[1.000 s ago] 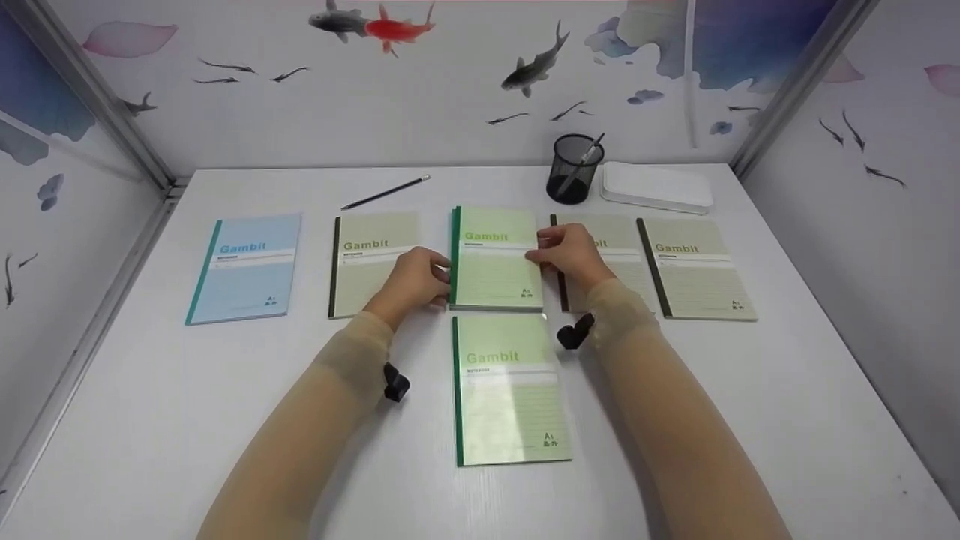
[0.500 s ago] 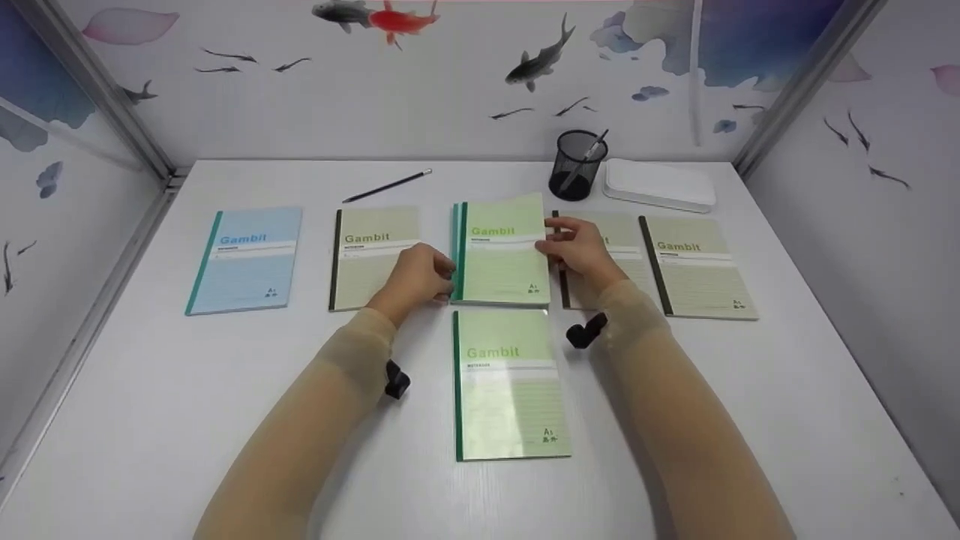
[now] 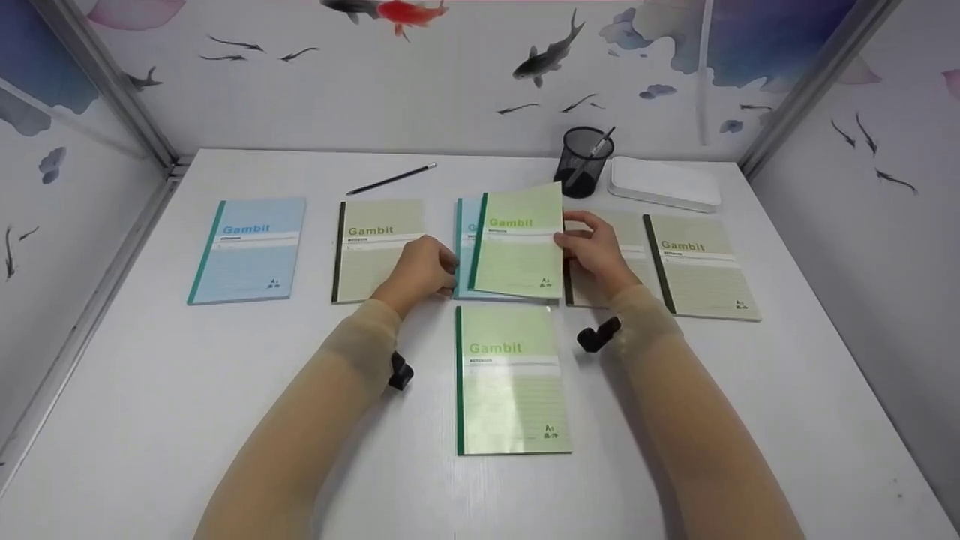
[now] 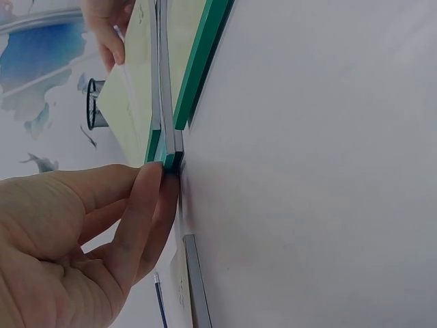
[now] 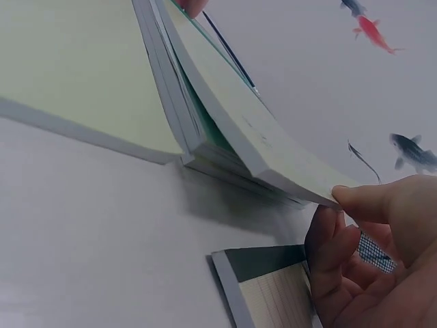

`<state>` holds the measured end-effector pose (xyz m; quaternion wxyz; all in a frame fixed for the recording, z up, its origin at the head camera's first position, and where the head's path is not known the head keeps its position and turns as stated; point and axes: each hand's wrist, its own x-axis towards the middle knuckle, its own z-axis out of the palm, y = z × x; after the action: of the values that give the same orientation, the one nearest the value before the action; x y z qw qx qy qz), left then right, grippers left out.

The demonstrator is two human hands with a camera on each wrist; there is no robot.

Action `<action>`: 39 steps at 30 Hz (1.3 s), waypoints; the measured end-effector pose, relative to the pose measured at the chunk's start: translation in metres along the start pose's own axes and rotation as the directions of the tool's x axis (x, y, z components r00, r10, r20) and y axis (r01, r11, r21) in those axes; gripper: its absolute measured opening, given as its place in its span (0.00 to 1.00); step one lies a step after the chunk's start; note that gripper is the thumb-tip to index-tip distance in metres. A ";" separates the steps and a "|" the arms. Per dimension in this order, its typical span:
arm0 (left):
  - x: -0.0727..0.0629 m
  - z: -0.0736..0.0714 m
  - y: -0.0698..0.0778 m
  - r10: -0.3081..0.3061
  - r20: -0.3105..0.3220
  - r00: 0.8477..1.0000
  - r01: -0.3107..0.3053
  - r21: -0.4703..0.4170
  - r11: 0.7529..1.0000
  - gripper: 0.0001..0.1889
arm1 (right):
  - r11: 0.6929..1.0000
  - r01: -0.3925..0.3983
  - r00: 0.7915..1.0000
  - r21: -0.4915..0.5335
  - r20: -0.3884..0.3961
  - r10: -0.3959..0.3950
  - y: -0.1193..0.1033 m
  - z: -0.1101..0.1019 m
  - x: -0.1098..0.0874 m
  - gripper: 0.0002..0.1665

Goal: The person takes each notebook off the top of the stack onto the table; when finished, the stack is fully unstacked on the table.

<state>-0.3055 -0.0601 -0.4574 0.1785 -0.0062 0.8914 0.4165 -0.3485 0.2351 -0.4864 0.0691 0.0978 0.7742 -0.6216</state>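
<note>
Six notebooks are seen on a white table [image 3: 150,420], five in a row and one nearer the person. In the middle of the row, a light green notebook [image 3: 519,244] is being lifted off a blue notebook [image 3: 465,247], whose cover now shows along the left edge beneath it. The green one is raised and tilted, with its free right edge highest.

That right edge is pinched by the right hand [image 3: 596,251] between thumb and fingers, as the right wrist view shows. The spine corner of the stack is held by the left hand [image 3: 420,271], whose fingertips are pressed against it in the left wrist view, the fingers nearly straight and curled round nothing.

Judged from this, the lifting is under way but unfinished: the green notebook is not yet clear of the one below, and no resting place has been reached.

Another green notebook [image 3: 510,379] lies flat just in front of the stack. A second blue notebook [image 3: 247,251] lies at far left, and three beige ones at [image 3: 375,247], [image 3: 626,247] and [image 3: 701,266]. Behind are seen a pencil [image 3: 391,179], a black mesh pen cup [image 3: 583,161] and a white box [image 3: 664,184].
</note>
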 end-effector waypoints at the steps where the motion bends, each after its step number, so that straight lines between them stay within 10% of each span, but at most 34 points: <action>1: 0.000 0.000 0.000 -0.001 0.002 1.000 0.001 0.002 1.000 0.22 | 1.000 -0.002 1.000 0.010 -0.003 0.002 0.001 -0.001 -0.001 0.27; 21: -0.002 0.005 0.002 0.036 0.007 0.999 -0.037 0.080 0.996 0.22 | 0.955 -0.103 0.995 0.279 0.029 0.099 0.005 -0.059 -0.048 0.34; 39: -0.002 0.001 0.005 0.030 0.004 1.000 -0.031 0.065 0.997 0.22 | 0.978 -0.130 0.980 0.163 0.170 0.102 0.017 -0.104 -0.104 0.31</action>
<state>-0.3041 -0.0568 -0.4534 0.1738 0.0139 0.9041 0.3901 -0.2418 0.3331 -0.4565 0.1590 0.0981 0.7021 -0.6871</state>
